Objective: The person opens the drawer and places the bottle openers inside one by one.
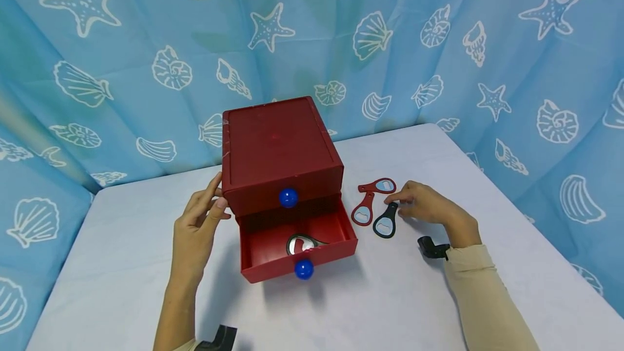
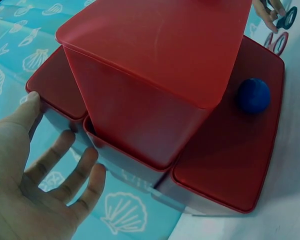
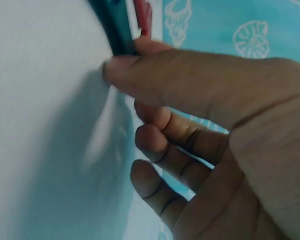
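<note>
A dark red two-drawer box (image 1: 283, 140) stands with its lower drawer (image 1: 265, 245) pulled out. In that drawer lies a black-rimmed bottle opener (image 1: 298, 244). My left hand (image 1: 197, 226) is at the box's left side, its fingers spread and loosely extended, fingertips right at the wall. To the right of the box, my right hand (image 1: 424, 205) pinches the handle end of a black bottle opener (image 1: 385, 223) between thumb and index finger; the other fingers are loosely bent in the right wrist view. Beside it lie two red bottle openers (image 1: 362, 213).
Blue knobs (image 1: 288, 197) sit on the upper and lower drawer fronts. A white cloth covers the table (image 1: 400, 297). Behind and around it hangs a blue curtain (image 1: 302, 31) printed with shells and starfish.
</note>
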Available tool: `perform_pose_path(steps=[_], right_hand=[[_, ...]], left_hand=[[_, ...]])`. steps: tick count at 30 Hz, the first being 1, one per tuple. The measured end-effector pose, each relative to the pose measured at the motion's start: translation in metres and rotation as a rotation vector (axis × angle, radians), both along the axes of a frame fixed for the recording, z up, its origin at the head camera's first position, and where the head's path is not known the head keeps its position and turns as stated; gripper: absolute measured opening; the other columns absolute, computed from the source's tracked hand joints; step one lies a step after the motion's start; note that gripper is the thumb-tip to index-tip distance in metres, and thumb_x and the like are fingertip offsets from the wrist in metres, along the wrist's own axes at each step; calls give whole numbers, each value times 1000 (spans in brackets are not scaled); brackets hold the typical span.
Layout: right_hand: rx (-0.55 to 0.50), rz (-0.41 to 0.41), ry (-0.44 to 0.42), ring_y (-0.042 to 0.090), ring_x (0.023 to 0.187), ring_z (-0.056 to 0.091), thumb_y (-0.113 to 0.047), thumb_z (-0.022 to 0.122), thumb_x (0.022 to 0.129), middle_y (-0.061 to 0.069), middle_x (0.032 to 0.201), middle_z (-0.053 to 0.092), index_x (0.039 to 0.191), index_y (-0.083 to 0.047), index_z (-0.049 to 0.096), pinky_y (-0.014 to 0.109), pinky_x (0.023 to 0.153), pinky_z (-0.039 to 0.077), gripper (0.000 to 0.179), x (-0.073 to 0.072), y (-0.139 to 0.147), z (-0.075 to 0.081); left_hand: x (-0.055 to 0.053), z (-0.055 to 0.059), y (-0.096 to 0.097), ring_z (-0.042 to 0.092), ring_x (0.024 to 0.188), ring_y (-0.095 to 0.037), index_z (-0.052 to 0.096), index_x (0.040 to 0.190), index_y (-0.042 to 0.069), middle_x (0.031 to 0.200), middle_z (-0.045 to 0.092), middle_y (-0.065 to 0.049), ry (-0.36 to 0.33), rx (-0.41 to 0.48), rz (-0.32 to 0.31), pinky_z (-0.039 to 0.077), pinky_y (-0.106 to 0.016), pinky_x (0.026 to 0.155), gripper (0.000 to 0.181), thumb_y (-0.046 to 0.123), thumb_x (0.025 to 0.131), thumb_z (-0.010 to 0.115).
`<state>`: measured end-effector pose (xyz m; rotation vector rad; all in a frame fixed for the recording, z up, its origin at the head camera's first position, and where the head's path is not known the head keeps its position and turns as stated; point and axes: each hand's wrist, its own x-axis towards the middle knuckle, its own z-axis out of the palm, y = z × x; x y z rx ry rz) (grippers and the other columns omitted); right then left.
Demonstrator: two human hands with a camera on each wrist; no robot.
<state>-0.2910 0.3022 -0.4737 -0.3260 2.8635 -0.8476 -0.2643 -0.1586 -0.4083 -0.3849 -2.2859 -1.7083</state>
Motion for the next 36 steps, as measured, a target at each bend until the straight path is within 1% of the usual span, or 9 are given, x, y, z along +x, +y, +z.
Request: perform_pose_path(steps=[3, 8, 13, 17, 20, 25, 27, 33, 36], right_hand=[[-13, -10, 21, 26, 91, 54, 1, 77, 84, 9, 95, 56, 111, -12, 78, 39, 77, 50, 30, -1, 4, -4], [-35, -28, 52, 26, 90, 53, 0, 81, 81, 7, 94, 56, 104, -11, 79, 38, 76, 49, 25, -3, 6, -6], [-77, -3, -2, 24, 89, 52, -8, 82, 83, 5, 94, 59, 99, -9, 78, 38, 76, 46, 17, -3, 10, -4], [-126, 2, -59, 23, 87, 50, -11, 82, 82, 5, 91, 58, 96, -8, 77, 36, 71, 44, 15, -1, 16, 0], [-151, 11, -45, 24, 87, 50, -11, 82, 82, 4, 92, 58, 95, -9, 78, 34, 70, 44, 14, 0, 18, 3], [-181, 8, 43, 28, 90, 52, -12, 82, 83, 1, 93, 60, 96, -11, 78, 35, 72, 46, 13, 0, 16, 10], [-220, -7, 89, 31, 89, 52, -11, 81, 84, 3, 93, 60, 97, -10, 78, 34, 72, 45, 14, 2, 14, 14], [-281, -22, 290, 19, 76, 46, -14, 82, 84, 1, 91, 58, 96, -15, 77, 28, 64, 40, 13, 16, 11, 38], [-307, -33, 354, 16, 74, 44, -14, 83, 83, -2, 90, 57, 96, -17, 77, 28, 62, 38, 14, 23, 10, 49]], left_hand=[[1, 2, 0, 63, 99, -20, 50, 146, 40, 124, 56, 4, -13, -19, 15, 54, -21, 84, 46, 24, 103, 57], [2, 2, -1, 64, 98, -20, 49, 147, 40, 125, 56, 4, -14, -27, 22, 53, -21, 85, 46, 26, 104, 56], [4, 1, -2, 63, 99, -20, 49, 147, 40, 126, 57, 3, -10, -18, 30, 54, -21, 85, 47, 25, 103, 57], [4, 0, -2, 63, 100, -22, 48, 148, 39, 127, 56, 2, -8, -14, 29, 54, -22, 84, 48, 24, 103, 57], [3, 0, -2, 63, 101, -24, 48, 149, 37, 127, 56, 2, -1, -15, 25, 54, -22, 84, 48, 23, 103, 56], [4, 2, -3, 63, 100, -27, 48, 148, 39, 126, 56, 2, -1, -25, 35, 54, -21, 84, 47, 23, 104, 56], [5, 3, -3, 63, 99, -25, 49, 147, 40, 125, 57, 2, -2, -22, 36, 54, -20, 83, 47, 23, 104, 56], [5, 1, 2, 63, 100, -25, 49, 148, 39, 126, 57, 3, -9, -22, 28, 54, -20, 83, 47, 24, 103, 57], [4, 1, 4, 63, 100, -24, 48, 147, 42, 127, 56, 4, -16, -39, 31, 54, -20, 83, 48, 26, 103, 57]])
